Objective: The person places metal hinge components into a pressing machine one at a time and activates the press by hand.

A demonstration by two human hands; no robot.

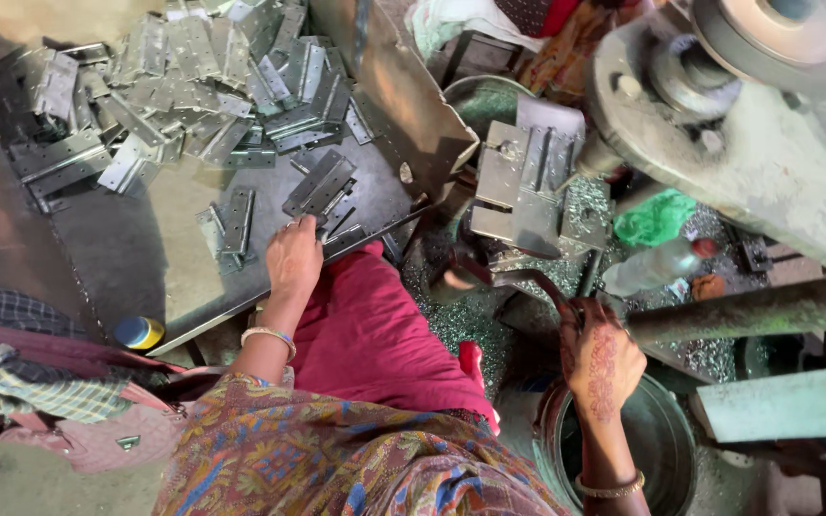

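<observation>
From my remote seat, a dull grey metal worktable (pixel 136 258) carries a heap of steel hinges (pixel 193 86) piled toward its far end. A few loose hinges (pixel 322 186) lie nearer its front edge, one pair (pixel 229 225) resting apart on bare sheet. Below, the floor (pixel 470 315) is strewn with fine metal shavings.

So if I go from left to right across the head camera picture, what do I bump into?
Pink bag → yellow-and-blue cap → left hand on the metal hinges → maroon cloth → right hand on a dark lever → green bag → plastic bottle → green metal block.
</observation>
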